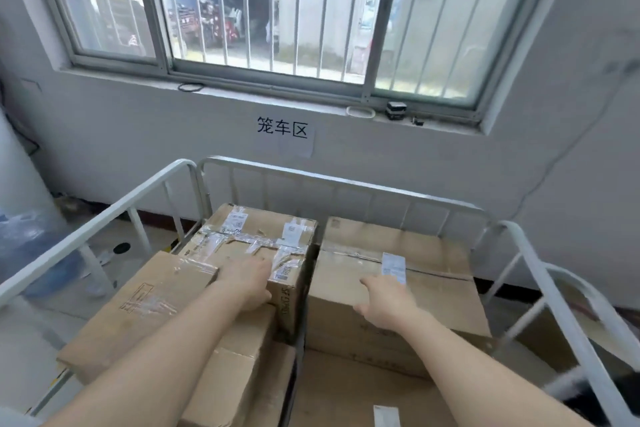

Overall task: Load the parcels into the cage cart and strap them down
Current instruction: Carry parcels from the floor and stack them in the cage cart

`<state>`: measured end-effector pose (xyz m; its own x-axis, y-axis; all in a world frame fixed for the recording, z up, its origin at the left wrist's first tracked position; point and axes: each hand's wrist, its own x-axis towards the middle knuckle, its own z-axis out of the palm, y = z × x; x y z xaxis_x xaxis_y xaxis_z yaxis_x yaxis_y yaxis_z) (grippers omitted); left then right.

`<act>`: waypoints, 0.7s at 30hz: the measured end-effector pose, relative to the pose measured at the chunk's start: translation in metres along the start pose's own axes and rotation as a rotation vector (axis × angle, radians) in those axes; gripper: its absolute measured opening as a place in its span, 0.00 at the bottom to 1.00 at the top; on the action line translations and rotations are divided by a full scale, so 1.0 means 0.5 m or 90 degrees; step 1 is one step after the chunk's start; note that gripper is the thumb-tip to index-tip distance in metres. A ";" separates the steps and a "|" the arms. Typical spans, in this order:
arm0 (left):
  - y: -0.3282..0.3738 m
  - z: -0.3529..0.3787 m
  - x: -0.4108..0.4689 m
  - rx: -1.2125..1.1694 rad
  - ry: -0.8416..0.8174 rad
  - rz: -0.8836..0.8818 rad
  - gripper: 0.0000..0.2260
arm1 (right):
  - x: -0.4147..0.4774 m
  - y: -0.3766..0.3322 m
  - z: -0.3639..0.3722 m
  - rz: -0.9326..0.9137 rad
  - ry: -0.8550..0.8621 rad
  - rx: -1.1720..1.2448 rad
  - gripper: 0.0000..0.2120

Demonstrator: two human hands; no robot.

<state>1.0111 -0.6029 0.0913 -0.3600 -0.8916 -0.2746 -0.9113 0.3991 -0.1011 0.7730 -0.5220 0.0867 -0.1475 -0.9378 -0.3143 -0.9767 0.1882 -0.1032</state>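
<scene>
Two parcels side by side in the cage cart (pixel 346 184), left parcel (pixel 256 236) beside right parcel (pixel 426 274)

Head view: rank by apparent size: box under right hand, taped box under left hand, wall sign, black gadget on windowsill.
1. Box under right hand
2. Taped box under left hand, though it's close and partly hidden, so unsure against 1
3. Wall sign
4. Black gadget, though it's farthest, so it looks smaller

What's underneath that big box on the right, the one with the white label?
The big box rests on another cardboard box, whose top shows in front. The right hand lies on it. Anything lower is hidden.
</scene>
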 end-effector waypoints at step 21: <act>0.721 -0.263 -0.018 0.113 0.199 0.423 0.17 | -0.466 0.594 -0.113 0.372 0.170 0.072 0.24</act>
<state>0.6594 -0.4790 0.1831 -0.8866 -0.4598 -0.0496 -0.4464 0.8789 -0.1681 0.5083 -0.2640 0.1825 -0.6973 -0.7090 -0.1050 -0.7034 0.7051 -0.0900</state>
